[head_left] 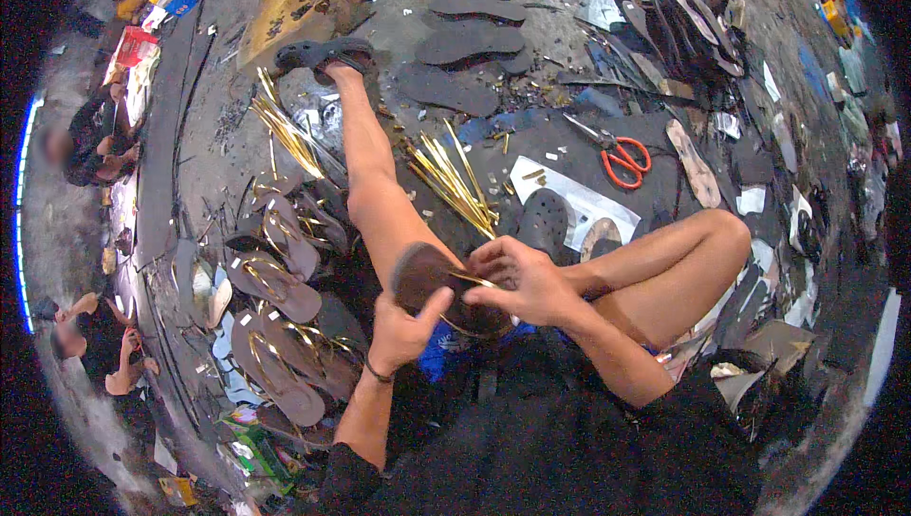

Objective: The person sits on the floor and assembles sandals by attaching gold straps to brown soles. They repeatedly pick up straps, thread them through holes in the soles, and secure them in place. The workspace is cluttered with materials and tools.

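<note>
Above my lap I hold a dark brown flip-flop (422, 274). My left hand (403, 331) is closed round its near-left edge, with the thumb lying on top. At the sandal's right side my right hand (527, 283) pinches a thin gold strap (474, 279) between thumb and fingers. The strap's far end, at the sandal, is partly hidden by my hands. Just beyond, a bundle of gold strips (448, 179) lies on the dark mat. Brown flip-flops with gold straps (275, 288) are piled to my left.
Red-handled scissors (626, 163) lie on the mat beside white paper (579, 203) and a dark clog (545, 220). Farther off are loose black soles (465, 46) and a second gold bundle (285, 136). Other people (100, 141) sit at the far left.
</note>
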Demonstrator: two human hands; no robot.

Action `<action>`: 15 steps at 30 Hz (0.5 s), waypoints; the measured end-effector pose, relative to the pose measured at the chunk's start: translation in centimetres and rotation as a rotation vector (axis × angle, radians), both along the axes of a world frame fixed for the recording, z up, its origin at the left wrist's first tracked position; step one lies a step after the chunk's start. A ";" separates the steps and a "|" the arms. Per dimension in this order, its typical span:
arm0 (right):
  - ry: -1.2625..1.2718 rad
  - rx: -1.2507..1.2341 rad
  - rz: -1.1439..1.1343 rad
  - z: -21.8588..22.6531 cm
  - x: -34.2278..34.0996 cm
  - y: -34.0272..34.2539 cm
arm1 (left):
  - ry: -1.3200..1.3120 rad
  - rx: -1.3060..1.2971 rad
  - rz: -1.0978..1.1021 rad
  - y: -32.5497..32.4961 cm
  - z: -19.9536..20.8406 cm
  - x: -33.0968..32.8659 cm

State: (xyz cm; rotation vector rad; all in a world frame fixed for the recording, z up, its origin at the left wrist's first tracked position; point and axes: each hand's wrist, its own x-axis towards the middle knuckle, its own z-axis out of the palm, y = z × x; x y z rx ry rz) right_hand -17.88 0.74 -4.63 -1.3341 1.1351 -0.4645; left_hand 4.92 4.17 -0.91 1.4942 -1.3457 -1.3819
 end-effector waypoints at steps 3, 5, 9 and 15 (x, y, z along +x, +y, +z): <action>0.027 -0.194 -0.025 1.1 -2.7 -1.4 | 0.482 -0.078 0.521 -1.2 2.0 -2.2; -0.054 -0.074 -0.280 1.1 -0.8 -3.4 | 0.244 -0.114 0.515 3.1 -2.7 -3.7; 0.006 -0.521 -0.438 2.7 -1.5 -7.5 | 0.502 0.198 0.334 4.6 -5.2 -4.4; -0.018 -0.488 -0.128 4.0 -2.2 -8.6 | 0.944 0.511 0.144 4.7 -4.6 -5.2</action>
